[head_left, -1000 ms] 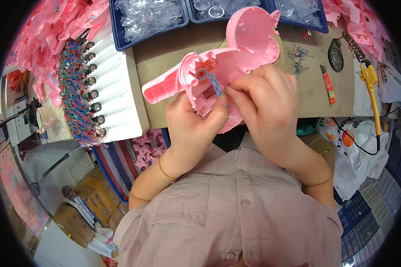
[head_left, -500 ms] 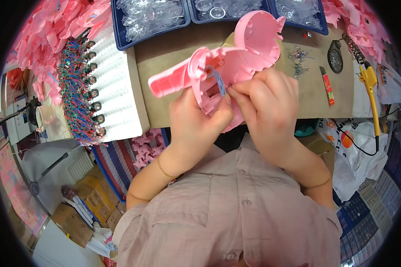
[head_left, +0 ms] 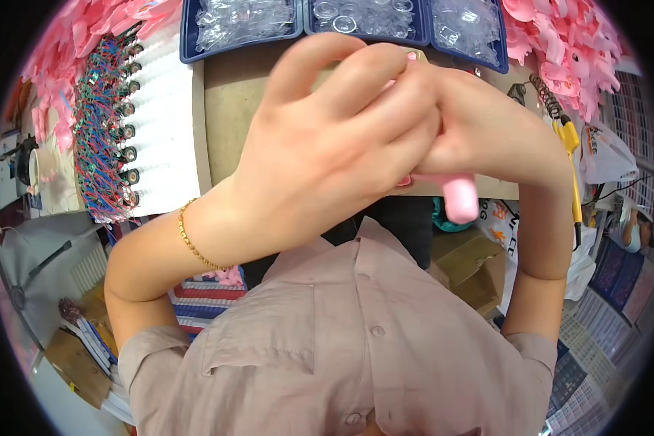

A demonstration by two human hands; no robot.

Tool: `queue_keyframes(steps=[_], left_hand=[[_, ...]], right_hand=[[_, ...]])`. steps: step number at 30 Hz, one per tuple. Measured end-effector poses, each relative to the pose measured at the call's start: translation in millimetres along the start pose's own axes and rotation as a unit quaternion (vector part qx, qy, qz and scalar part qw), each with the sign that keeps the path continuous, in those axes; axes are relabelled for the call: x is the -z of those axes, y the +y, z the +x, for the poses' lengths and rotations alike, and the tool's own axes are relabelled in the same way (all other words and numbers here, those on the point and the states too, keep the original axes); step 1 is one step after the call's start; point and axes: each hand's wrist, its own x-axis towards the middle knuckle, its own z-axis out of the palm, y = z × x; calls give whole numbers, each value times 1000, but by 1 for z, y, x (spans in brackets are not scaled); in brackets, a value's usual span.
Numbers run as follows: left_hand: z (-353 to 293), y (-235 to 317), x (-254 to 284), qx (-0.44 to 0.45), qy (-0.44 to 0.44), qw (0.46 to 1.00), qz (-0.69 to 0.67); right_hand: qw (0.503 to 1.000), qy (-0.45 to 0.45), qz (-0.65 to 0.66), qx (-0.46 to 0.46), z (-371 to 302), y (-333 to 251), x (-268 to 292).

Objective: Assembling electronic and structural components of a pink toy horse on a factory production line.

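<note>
My left hand is raised over the bench with its fingers curled, pressed up against my right hand. Both hands close round a pink plastic shell, most of which they cover. Its rounded pink end sticks out below my right hand, and small bits of pink show between the fingers. The inside of the shell and the fingertips are hidden.
Blue trays of clear plastic parts line the back. White foam with wired round parts stands left. Pink shells are heaped at both back corners. A yellow soldering iron hangs right, and a cardboard box sits below the bench.
The shell has been turned over, its handle-like end swinging from the left to the lower right. My left hand has come up across it, and the hands now meet.
</note>
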Motion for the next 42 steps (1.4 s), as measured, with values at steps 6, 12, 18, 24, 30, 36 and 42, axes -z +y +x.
queue_keyframes(steps=[6,12,18,24,30,36,42], left_hand=[[-64,18,-23,198,58,973,-103],[-78,27,-38,183,-49,970,-151],[-79,28,-29,109,-103,987,-52],[-61,48,-8,7,-241,965,101],[-46,49,0,-59,-322,936,126],[-59,54,-12,5,-301,948,98],[-63,51,-20,1,-202,972,120]], right_hand=[[952,32,298,-62,-3,26,-3],[949,2,313,-30,-1,33,-7],[962,6,273,-26,1,29,-5],[964,12,264,-12,11,41,-8],[993,-32,57,-93,19,11,4],[997,74,-8,8,26,-1,-12],[921,366,-81,108,-16,54,-50]])
